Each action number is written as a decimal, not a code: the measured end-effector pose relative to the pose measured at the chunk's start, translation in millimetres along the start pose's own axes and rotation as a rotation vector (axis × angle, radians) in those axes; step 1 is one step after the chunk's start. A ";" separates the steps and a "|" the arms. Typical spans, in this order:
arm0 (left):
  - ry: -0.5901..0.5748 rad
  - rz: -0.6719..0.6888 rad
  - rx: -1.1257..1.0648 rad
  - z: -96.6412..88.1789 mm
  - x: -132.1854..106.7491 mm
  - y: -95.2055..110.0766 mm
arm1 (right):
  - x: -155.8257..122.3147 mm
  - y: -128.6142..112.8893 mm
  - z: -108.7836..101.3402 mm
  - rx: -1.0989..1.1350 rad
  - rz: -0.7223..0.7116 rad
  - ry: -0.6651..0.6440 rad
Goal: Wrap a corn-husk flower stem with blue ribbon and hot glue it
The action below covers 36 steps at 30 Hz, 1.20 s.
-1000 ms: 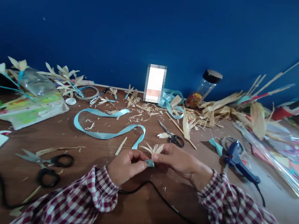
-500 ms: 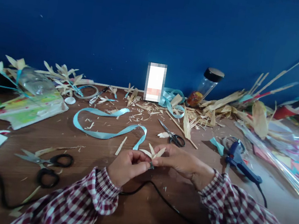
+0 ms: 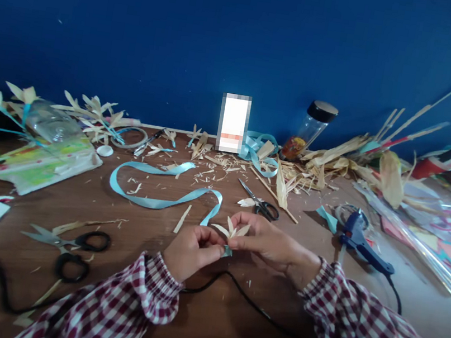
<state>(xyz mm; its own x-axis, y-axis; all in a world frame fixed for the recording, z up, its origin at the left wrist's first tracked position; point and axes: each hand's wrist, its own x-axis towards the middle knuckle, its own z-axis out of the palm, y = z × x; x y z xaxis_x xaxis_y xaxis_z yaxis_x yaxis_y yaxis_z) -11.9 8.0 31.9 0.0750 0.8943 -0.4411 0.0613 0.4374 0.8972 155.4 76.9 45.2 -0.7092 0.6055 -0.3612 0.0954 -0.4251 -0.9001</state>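
Between thumb and fingers, my right hand (image 3: 267, 243) pinches a small corn husk flower (image 3: 232, 229), its pale pointed petals spread upward. My left hand (image 3: 196, 248) is closed at the flower's base on a short piece of light blue ribbon (image 3: 227, 251). Both sets of fingertips nearly meet there, and the flower's lower end is hidden by them. Just beyond the hands, a long light blue ribbon (image 3: 152, 202) lies in a loose curve. Small black-handled scissors (image 3: 264, 207) rest past my right hand.
Larger scissors (image 3: 69, 250) lie open at left. A blue glue gun (image 3: 366, 249) is at right, and a black cord (image 3: 255, 309) runs in front of me. Husk scraps (image 3: 221, 168), a leaning jar (image 3: 305, 133) and finished husk flowers (image 3: 98, 113) line the wall.
The blue ribbon at the flower's base shows more below the fingertips now. The hands have barely shifted, and the flower stays in the right fingers.
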 end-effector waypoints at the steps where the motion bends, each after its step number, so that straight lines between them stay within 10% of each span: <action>1: 0.000 0.010 0.021 0.1 -0.5 -0.4 | -0.3 -0.8 -1.0 -0.036 0.006 -0.006; 14: -0.053 0.045 0.070 1.9 -4.5 -0.7 | -7.2 -17.5 0.9 -0.372 -0.009 0.017; 36: 0.255 0.088 0.041 18.6 -7.4 -1.3 | 0.5 -5.3 15.0 -0.454 -0.186 0.254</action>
<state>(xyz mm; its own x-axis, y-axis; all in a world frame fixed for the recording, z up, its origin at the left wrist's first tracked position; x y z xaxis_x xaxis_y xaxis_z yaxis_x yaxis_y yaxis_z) 6.0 -0.9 33.5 -0.1713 0.9258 -0.3369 0.1061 0.3573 0.9279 144.1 69.4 53.4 -0.5573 0.8100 -0.1827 0.3162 0.0036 -0.9487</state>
